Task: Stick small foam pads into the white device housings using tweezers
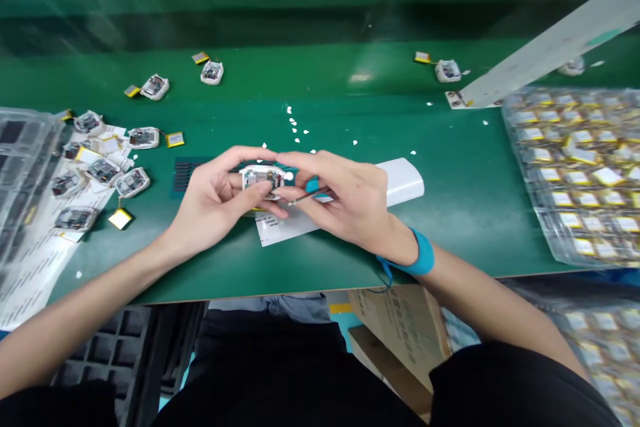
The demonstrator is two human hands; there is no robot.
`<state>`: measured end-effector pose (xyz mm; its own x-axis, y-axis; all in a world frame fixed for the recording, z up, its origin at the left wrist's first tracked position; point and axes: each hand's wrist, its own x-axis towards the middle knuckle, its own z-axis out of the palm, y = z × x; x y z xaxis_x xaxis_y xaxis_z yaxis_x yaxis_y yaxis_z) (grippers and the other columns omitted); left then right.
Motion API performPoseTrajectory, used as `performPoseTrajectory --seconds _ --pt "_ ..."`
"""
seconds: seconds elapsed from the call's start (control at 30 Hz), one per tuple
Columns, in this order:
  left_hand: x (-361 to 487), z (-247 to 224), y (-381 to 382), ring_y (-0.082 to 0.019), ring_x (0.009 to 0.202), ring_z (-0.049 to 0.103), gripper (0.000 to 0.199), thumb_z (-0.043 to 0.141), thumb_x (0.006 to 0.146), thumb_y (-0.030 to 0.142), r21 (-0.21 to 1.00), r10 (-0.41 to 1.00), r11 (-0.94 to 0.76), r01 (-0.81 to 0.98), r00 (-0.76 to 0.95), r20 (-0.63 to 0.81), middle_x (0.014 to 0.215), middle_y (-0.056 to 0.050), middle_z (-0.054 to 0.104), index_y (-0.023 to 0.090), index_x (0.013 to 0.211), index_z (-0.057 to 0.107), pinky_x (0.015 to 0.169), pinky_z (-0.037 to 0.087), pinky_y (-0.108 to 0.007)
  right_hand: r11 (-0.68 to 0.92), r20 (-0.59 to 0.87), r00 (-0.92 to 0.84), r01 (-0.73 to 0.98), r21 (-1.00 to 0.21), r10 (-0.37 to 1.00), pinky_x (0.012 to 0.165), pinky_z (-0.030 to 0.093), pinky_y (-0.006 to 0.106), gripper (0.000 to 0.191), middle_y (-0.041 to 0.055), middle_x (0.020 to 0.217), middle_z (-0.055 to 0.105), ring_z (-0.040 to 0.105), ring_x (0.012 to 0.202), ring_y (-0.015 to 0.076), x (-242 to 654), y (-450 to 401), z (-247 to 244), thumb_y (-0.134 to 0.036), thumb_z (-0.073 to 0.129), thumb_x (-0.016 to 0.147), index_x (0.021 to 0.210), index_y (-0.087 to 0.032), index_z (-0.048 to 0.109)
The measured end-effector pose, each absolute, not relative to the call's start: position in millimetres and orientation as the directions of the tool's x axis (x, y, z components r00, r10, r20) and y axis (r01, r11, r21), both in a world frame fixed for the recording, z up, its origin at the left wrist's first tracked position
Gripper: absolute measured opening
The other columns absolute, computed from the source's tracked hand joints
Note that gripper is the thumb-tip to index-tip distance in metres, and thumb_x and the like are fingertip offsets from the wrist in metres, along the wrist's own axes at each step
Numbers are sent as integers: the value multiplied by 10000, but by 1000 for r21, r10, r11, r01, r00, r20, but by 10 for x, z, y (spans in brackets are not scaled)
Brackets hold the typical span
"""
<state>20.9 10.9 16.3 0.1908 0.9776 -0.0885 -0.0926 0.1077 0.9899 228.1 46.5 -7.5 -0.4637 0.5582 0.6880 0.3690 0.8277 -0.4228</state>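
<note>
Tweezers (pixel 309 195) pinched in the right hand (pixel 345 197) reach a circuit module (pixel 262 180) gripped by the left hand (pixel 213 203) above a paper slip (pixel 280 230).

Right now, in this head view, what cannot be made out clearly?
All in the head view:
Casing interior: partly hidden by the left hand and right hand.
Paper text: too small, partly covered by the hands.
Right tray: cut off by the edge; labels too small.
Left tray: cut off by the edge.

Left hand (pixel 215 203), right hand (pixel 345 203): two total. One held casing (pixel 263 180), one tweezers (pixel 307 197). About ten loose casings (pixel 154 87) on bench (pixel 350 120); about six loose batteries (pixel 175 139); one battery tray (pixel 575 173).
</note>
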Motion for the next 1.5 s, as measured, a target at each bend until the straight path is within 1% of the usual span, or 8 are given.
performPoseTrajectory --seconds 0.17,0.27,0.5,0.7,0.87,1.03,1.3,1.5 --pt "239 144 19 -222 674 811 262 820 886 259 999 993 12 -32 121 -8 867 -56 814 180 1131 771 709 713 -327 876 775 -462 418 -239 432 623 566 183 114 -29 770 776 712 649 83 2230 449 -122 -215 701 1025 1112 -164 754" --pt "278 147 -40 -206 680 808 261 806 881 222 999 998 -38 27 57 36 900 -52 820 188 1139 783 705 711 -297 886 795 -457 414 -206 399 626 579 183 89 -26 779 785 720 653 84 2214 424 -139 -187 716 1011 1089 -167 754" --pt "304 135 -120 -177 685 806 159 738 930 180 991 993 -116 72 17 115 884 -29 818 186 1080 791 714 714 -258 899 737 -526 344 -272 425 661 598 171 117 18 973 839 767 764 89 2258 389 -131 -139 725 992 1105 -164 734" --pt "241 96 -81 -200 736 811 104 761 919 178 979 980 -199 52 36 197 912 -44 800 151 1019 748 604 706 -257 837 673 -507 231 -496 538 735 598 158 83 13 994 812 763 830 77 2249 418 -50 -177 701 1027 1104 -151 688" --pt "202 91 -62 -148 537 758 100 732 917 126 980 977 -183 82 124 173 766 20 754 168 1003 703 515 645 -190 819 662 -505 189 -542 555 743 605 224 63 25 956 772 728 838 104 2243 441 -35 -134 649 1037 1059 -157 703" --pt "188 164 -26 -177 534 771 112 733 893 149 993 985 -80 91 161 64 837 -8 793 150 1003 758 514 654 -216 817 669 -473 282 -502 574 745 598 224 97 66 984 798 755 872 119 2239 421 -59 -97 669 1012 1076 -125 737" --pt "148 195 -13 -228 600 800 151 747 892 219 990 986 36 139 155 -57 792 -21 809 150 1020 787 571 680 -270 825 638 -525 396 -403 564 649 566 181 126 32 972 828 760 779 88 2254 380 -43 -97 640 1018 1094 -129 736" --pt "167 211 -3 -210 573 791 136 743 905 209 990 989 56 129 131 -73 884 -37 815 146 1022 770 541 656 -257 751 598 -466 510 -420 652 797 632 258 239 36 1150 826 798 946 143 2314 479 -49 -128 534 1063 1206 -174 721"
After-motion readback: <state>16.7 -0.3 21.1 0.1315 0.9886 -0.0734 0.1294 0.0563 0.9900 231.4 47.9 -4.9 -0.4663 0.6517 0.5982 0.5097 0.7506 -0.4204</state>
